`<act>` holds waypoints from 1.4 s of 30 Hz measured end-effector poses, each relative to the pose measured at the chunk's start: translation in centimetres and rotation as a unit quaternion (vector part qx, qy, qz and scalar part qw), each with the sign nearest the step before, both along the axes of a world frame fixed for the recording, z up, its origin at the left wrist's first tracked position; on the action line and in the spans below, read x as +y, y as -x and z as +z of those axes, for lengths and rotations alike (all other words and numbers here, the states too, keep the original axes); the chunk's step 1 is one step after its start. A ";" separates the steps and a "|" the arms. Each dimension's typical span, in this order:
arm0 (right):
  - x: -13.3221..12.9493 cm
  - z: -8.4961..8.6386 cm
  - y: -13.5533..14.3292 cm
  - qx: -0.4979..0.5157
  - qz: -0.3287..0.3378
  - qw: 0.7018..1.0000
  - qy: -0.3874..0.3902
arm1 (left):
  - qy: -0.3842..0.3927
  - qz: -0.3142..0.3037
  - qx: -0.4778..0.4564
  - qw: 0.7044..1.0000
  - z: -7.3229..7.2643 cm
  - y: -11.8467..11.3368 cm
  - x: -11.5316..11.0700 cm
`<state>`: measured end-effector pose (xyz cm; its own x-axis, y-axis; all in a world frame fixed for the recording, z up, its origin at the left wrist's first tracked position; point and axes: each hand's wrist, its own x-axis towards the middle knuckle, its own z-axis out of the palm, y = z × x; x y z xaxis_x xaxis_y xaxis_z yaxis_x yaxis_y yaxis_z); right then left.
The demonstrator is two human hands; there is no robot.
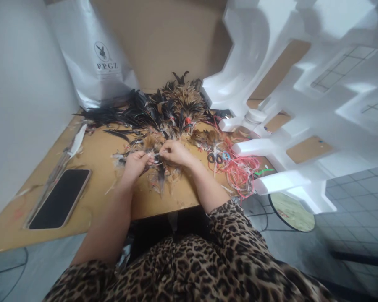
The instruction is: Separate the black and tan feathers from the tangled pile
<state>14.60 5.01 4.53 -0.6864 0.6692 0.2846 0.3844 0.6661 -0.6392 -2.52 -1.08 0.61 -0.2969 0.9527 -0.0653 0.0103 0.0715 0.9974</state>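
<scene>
Close together over the middle of the table, my left hand [136, 163] and my right hand [175, 153] both have their fingers pinched. A thin whitish strand [156, 154] runs between the fingertips; whether it is a feather shaft or a strip of tie is too small to tell. Small brown and grey feathers [151, 141] lie just behind and under the hands. Beyond them spreads a large heap of black and brown feathers [164, 105]. Right of my right hand rest scissors with dark handles [214, 158], beside a tangle of pink and white strips [241, 172].
A phone [61, 199] lies on the left of the yellowish table [107, 205]. A silvery bag [97, 58] stands at the back left. Large white foam pieces [277, 184] lean over the right edge. A round stool top [292, 212] is below on the right.
</scene>
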 end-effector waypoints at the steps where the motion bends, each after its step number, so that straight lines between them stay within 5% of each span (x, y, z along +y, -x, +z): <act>1: -0.5 0.4 0.1 -0.010 0.004 0.998 -0.059 | 0.001 -0.019 0.025 1.000 0.0 0.0 -0.1; 7: -2.5 1.7 1.0 -0.116 0.021 0.967 -0.225 | -0.066 -0.158 0.259 0.951 -0.2 -0.1 -0.6; 12: -0.6 1.1 0.1 -0.044 0.076 0.993 -0.084 | -0.121 -0.220 0.339 0.906 0.3 -0.5 -1.0; 17: 1.6 0.0 -1.2 0.093 0.083 0.963 0.240 | -0.099 -0.230 0.202 0.947 1.2 -1.1 -1.7; 23: 1.8 -2.7 0.8 0.182 0.027 0.935 0.303 | -0.079 -0.058 -0.026 0.995 0.2 -0.9 -0.4; 26: 1.3 -3.5 1.8 0.190 0.034 0.945 0.265 | -0.066 0.015 -0.062 0.996 -0.5 -0.6 0.3; 29: 0.2 -2.6 2.1 0.132 0.032 0.984 0.118 | -0.056 0.039 -0.015 0.998 -0.8 -0.2 0.4; 32: -1.3 -1.0 1.9 0.039 0.022 0.996 -0.078 | -0.052 -0.001 0.097 0.994 -0.8 0.0 0.1; 35: -2.0 0.1 1.6 -0.022 0.021 0.989 -0.146 | -0.073 -0.087 0.244 0.963 -0.6 0.0 -0.4; 38: -1.2 0.3 0.8 0.017 0.049 0.995 -0.080 | -0.113 -0.176 0.305 0.929 0.1 -0.3 -1.0; 42: 0.8 -0.2 -0.3 0.102 0.077 0.975 0.183 | -0.057 -0.252 0.167 0.952 1.1 -0.9 -1.8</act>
